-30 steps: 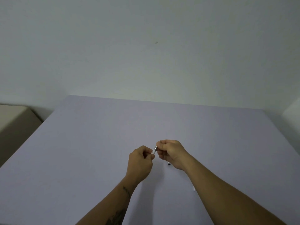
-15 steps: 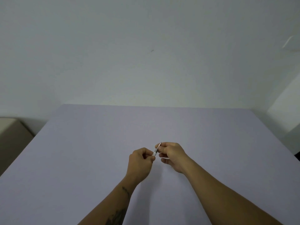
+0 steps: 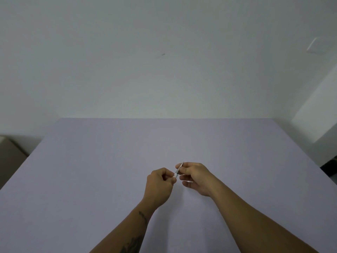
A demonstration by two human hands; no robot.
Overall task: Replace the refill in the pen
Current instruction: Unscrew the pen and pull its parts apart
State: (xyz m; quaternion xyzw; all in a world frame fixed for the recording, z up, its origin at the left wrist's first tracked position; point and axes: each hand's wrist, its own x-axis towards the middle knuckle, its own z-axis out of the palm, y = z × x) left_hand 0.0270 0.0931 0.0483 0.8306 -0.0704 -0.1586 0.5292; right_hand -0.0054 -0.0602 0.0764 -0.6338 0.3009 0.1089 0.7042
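Both hands meet above the middle of the lavender table (image 3: 109, 161). My left hand (image 3: 159, 185) is curled into a fist around the white pen (image 3: 178, 170), of which only the silver tip end shows, slanting up to the right. My right hand (image 3: 196, 177) pinches that silver tip between thumb and forefinger, with the other fingers loosely spread below. The rest of the pen barrel is hidden inside my left fist. A thin white piece lies under my right hand's fingers; I cannot tell what it is.
A plain white wall rises behind the table's far edge. A brown box (image 3: 9, 157) stands on the floor off the left side. A white block (image 3: 317, 115) and a dark gap sit beyond the right edge.
The camera has tilted up, so the hands sit lower on the table in view. My right hand has opened its lower fingers and shifted its pinch to the pen's tip.
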